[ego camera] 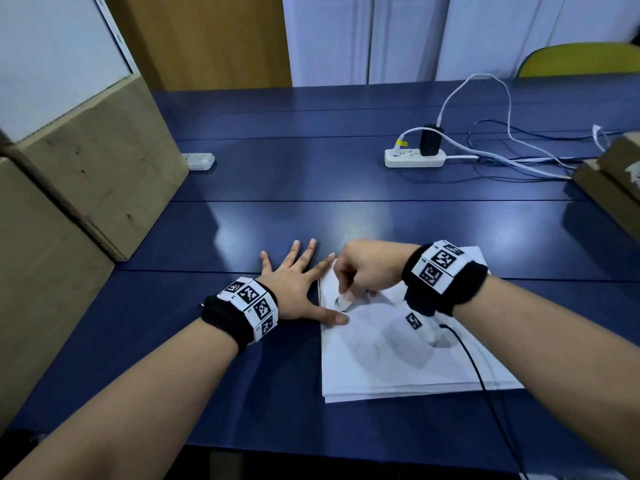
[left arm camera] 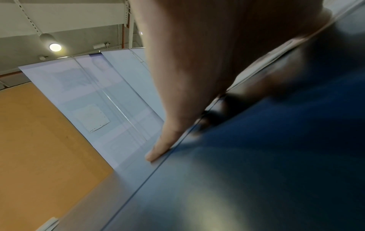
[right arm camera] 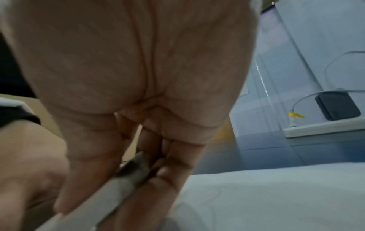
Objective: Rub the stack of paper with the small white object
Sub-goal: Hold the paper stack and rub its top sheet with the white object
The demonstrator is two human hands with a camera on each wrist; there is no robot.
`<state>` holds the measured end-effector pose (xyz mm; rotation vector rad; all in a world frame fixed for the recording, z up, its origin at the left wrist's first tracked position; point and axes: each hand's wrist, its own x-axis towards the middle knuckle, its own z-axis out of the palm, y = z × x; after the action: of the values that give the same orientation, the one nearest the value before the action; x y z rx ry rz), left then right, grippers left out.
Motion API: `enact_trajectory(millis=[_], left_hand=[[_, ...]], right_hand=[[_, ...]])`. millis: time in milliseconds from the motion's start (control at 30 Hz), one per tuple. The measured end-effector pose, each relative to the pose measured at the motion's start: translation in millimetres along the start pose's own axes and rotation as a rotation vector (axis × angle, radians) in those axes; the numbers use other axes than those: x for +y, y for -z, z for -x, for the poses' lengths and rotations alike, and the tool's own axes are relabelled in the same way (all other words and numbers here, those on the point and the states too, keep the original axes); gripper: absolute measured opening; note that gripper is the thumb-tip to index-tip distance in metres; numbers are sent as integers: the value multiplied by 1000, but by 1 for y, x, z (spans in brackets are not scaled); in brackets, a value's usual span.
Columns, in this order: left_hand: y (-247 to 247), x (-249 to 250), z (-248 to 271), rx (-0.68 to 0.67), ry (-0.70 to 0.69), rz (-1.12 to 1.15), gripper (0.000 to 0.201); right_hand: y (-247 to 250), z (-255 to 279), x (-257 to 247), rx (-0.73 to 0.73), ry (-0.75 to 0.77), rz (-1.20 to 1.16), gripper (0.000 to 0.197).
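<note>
A stack of white paper lies on the dark blue table, in front of me and a little to the right. My left hand lies flat with its fingers spread, mostly on the table beside the stack. Its thumb presses the paper's left edge. My right hand is curled over the stack's upper left part. It pinches a small white object whose tip touches the paper. In the right wrist view the fingers grip the white object, which has a dark smudged end, above the paper.
Large cardboard boxes stand along the table's left side, and another box at the right edge. A white power strip with a black adapter and loose cables lies at the back right. A small white device lies at the back left.
</note>
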<state>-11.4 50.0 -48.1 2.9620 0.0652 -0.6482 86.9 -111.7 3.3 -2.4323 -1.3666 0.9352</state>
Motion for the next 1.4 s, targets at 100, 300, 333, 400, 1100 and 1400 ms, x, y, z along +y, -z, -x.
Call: enact_trajectory(millis=[100, 300, 333, 400, 1100, 1400], left_hand=[[1, 0, 1, 0, 0, 4, 125], [0, 1, 2, 2, -1, 11, 125], [0, 0, 1, 1, -2, 10, 125], [-1, -1, 0, -1, -2, 10, 126], [-1, 0, 1, 5, 1, 2, 125], [-1, 1, 1, 5, -2, 14, 125]], right_hand=[[3, -10, 4, 212, -44, 93, 6], [7, -5, 7, 150, -39, 50, 7], [4, -1, 4, 65, -16, 59, 8], [0, -1, 3, 57, -7, 105, 13], [-1, 3, 6, 7, -4, 91, 13], [6, -2, 13, 169, -32, 75, 15]])
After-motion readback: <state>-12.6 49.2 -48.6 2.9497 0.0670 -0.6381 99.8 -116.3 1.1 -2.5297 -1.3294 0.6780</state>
